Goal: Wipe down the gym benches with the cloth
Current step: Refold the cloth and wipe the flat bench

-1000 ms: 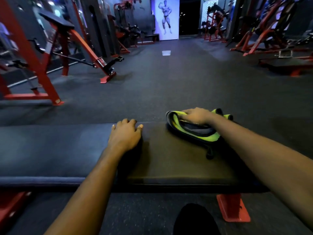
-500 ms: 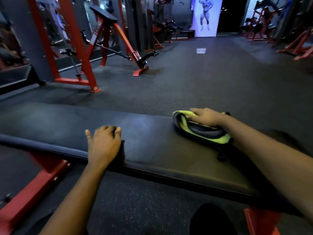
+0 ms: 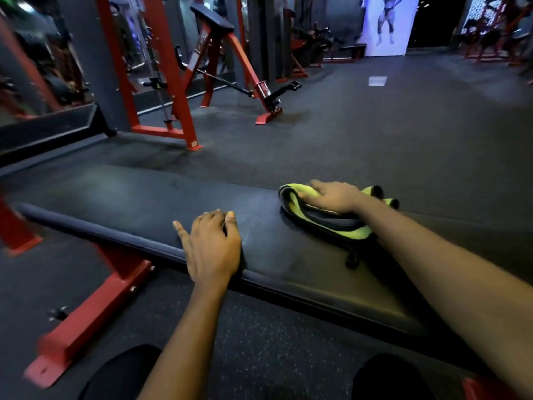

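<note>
Bunched yellow-green-and-black cloth (image 3: 323, 223), judged soft and light, is pressed from above by flat right hand (image 3: 336, 197); open left hand (image 3: 213, 245) is rested on black padded counter (image 3: 129, 197).

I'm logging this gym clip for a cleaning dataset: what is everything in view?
Bench: one, black pad on red frame, across the foreground.
Cloth: one, yellow-green and black, on the bench's right part.
Exercise machine: one, red frame with black pad, back left.
Other machines: count unclear, red, far back right.
Poster: one, white with a figure, back wall.
Floor: one, dark speckled, all around.
Pale patch: one, white, on the far floor.
Knees: two, dark-clad, bottom edge.
Left hand: one, flat on the bench's near edge.
Right hand: one, resting on top of the cloth.
</note>
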Demonstrator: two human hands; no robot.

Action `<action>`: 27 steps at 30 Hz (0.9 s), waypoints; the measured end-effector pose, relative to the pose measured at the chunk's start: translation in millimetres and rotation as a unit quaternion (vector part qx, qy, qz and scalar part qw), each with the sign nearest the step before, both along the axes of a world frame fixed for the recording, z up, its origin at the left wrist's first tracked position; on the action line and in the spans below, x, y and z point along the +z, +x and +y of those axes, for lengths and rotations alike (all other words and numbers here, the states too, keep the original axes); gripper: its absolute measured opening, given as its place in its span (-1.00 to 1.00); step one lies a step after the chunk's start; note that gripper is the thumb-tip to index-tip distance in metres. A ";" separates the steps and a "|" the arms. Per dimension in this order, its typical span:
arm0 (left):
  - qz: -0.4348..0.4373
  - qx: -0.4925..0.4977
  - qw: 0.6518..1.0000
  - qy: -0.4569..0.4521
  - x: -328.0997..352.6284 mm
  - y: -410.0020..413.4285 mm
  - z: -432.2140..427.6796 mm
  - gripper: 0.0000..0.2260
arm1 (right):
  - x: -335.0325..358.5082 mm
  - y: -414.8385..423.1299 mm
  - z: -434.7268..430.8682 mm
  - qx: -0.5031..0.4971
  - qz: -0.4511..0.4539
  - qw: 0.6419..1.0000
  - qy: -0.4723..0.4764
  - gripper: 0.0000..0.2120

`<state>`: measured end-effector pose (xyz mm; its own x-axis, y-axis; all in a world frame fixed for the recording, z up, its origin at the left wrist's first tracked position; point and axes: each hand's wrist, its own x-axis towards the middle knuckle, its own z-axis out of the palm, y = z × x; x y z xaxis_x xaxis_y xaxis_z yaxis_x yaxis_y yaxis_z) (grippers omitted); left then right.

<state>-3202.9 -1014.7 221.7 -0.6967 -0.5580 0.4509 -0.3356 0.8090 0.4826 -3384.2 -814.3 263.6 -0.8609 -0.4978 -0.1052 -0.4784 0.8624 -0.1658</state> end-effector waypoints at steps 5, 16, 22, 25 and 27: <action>0.031 -0.007 0.999 0.013 -0.5 0.2 -0.9 -0.71 | 0.7 -14.7 41.0 -0.078 -0.050 0.995 0.034 -0.36; 0.069 0.012 0.997 0.019 -12.4 8.1 -122.7 -0.62 | 4.0 1.1 -97.0 0.016 -0.002 1.000 0.002 -0.22; 0.146 -0.009 0.989 0.021 -24.8 6.5 -125.1 -0.60 | 11.7 -1.9 -91.0 -0.022 -0.060 0.998 0.019 0.06; 0.150 -0.009 0.989 0.018 -25.0 7.2 -128.2 -0.63 | 13.7 -1.3 -146.8 -0.048 -0.037 0.997 0.056 0.00; 0.152 -0.010 0.988 0.027 -26.9 11.9 -127.6 -0.67 | 14.0 1.9 -186.9 -0.031 -0.029 0.998 0.056 -0.02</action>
<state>-3191.0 -1142.3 194.7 -0.5448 -0.5740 0.6113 -0.1525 0.7847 0.6009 -3382.3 -1001.2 277.5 -0.8809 -0.4254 -0.2072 -0.4155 0.9050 -0.0917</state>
